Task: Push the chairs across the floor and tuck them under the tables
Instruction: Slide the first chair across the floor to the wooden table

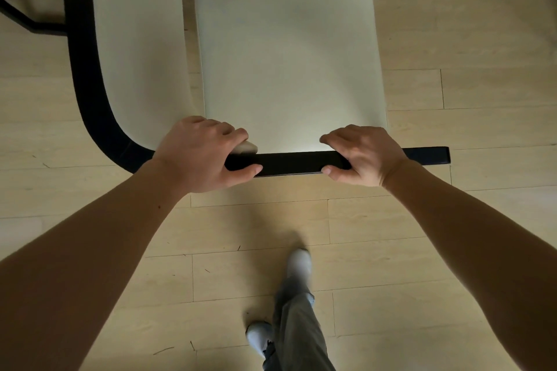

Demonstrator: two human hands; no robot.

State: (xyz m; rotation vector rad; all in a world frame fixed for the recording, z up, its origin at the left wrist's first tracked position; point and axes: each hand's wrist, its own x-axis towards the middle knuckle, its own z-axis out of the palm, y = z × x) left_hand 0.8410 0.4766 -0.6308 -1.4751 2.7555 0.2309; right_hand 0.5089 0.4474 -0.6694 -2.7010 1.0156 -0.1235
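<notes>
Between both hands [200,153] [363,155], seemingly gripped, sits the chair's backrest [295,163].

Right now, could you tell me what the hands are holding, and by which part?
Both the left hand and the right hand grip the chair by its black top rail.

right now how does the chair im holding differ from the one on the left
The held chair is gripped at its black backrest by the left hand and right hand; the left chair is untouched. The held chair's backrest rail looks straight, the left chair's black back curves. The held chair's seat shows whole; the left chair's is cut off by the frame. Both have cream seats and black frames.
</notes>
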